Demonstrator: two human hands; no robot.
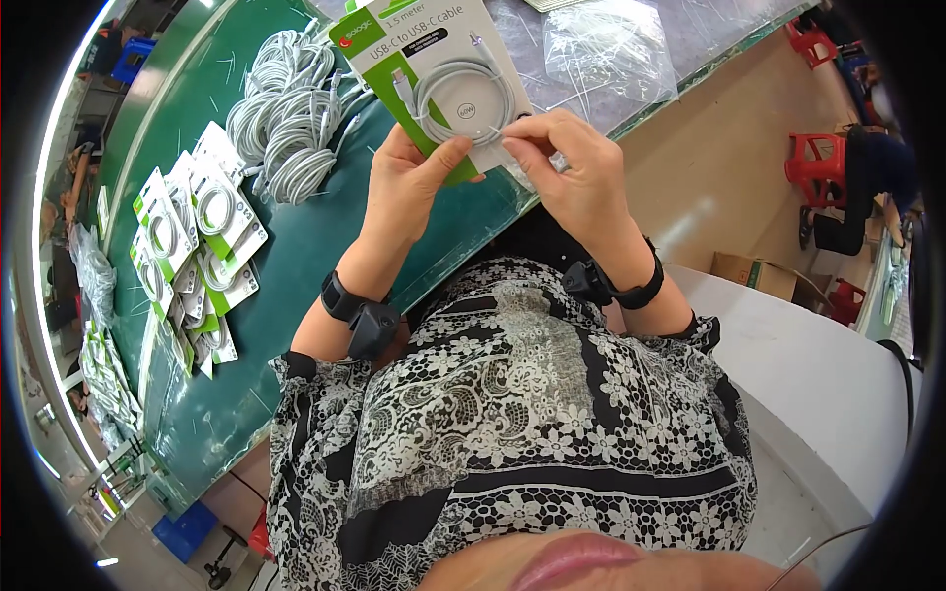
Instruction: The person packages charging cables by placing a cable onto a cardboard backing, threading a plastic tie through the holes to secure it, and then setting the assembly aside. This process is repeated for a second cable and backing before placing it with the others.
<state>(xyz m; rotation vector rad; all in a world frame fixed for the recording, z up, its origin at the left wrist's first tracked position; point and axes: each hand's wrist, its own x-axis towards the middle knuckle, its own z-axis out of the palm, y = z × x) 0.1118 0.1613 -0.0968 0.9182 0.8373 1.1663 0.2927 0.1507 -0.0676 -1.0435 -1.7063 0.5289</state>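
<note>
In front of me is a green and white cardboard backing card [389,44] with a coiled white charging cable [424,91] lying on its face. My left hand [412,179] grips the card's lower edge, thumb on the front beside the coil and fingers behind. At the coil's lower right, my right hand [572,163] is closed in a pinch on what looks like a thin white tie [495,129]. A small whitish piece [559,161] shows between its curled fingers; its kind is unclear. The fingers behind the card are mostly hidden.
A heap of coiled white cables [296,113] lies left of the card on the green tabletop [296,286]. Further left are several carded cables [197,241] in a pile. A clear plastic bag [606,49] and loose white ties lie at the far right. Red stools [816,167] stand beyond.
</note>
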